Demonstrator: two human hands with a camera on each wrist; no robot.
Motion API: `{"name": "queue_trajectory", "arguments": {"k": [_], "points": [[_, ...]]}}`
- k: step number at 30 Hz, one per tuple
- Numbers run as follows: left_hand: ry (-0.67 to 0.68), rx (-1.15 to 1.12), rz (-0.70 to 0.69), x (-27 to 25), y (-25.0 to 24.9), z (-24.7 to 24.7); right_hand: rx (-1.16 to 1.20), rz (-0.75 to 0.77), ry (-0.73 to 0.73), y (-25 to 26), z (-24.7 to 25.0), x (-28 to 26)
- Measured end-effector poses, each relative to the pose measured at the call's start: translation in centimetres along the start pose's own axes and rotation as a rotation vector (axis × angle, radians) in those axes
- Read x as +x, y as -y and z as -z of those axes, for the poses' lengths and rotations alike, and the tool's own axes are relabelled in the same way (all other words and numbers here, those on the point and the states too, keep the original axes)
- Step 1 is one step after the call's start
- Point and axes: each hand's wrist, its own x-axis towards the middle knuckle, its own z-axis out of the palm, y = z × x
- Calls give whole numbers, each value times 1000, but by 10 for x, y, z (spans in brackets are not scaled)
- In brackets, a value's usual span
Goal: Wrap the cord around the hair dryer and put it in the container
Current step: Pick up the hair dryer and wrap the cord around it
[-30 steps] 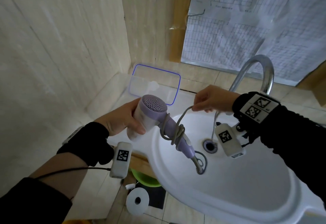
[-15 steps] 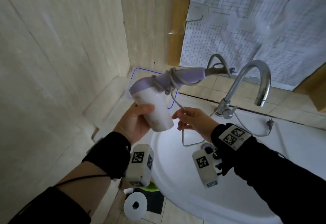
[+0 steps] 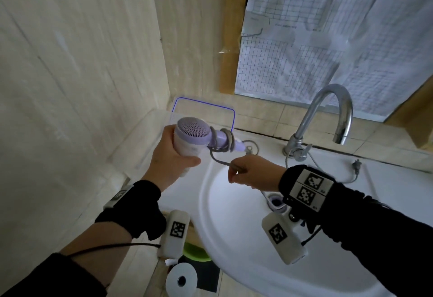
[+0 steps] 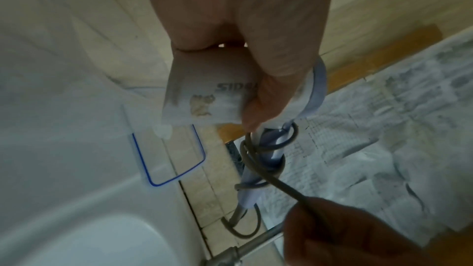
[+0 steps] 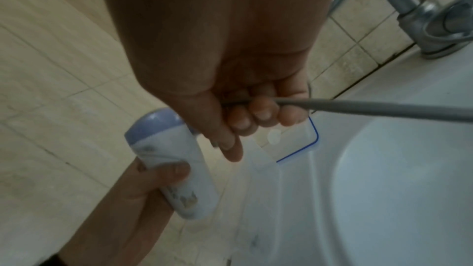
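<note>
A small white and lilac hair dryer (image 3: 191, 136) (image 4: 204, 100) (image 5: 174, 169) is held above the sink's left edge; my left hand (image 3: 171, 158) grips its white barrel, with the folded lilac handle pointing right. Several turns of grey cord (image 3: 225, 142) (image 4: 258, 159) sit on that handle. My right hand (image 3: 250, 173) (image 5: 230, 108) holds the cord (image 5: 358, 108) just below and right of the dryer. The rest of the cord trails past the tap to the plug (image 3: 356, 165) on the sink rim. The clear, blue-rimmed container (image 3: 203, 115) (image 4: 169, 157) (image 5: 294, 145) stands behind the dryer, in the corner.
A white sink (image 3: 234, 238) fills the lower right, with a curved chrome tap (image 3: 328, 114) at its back edge and the drain (image 3: 276, 203) under my right wrist. Tiled walls close in on the left and behind. A toilet roll (image 3: 181, 280) and a green bowl (image 3: 194, 252) lie below.
My left hand has lowered and turned the dryer, so its grille faces up again. The right hand has brought the cord under the handle and now holds it closer to the dryer.
</note>
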Motion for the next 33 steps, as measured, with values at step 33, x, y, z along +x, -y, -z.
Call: {"name": "queue_trajectory", "arguments": {"k": [33], "points": [[614, -559, 175, -1, 3, 35, 240, -29, -351, -31, 98, -14]]}}
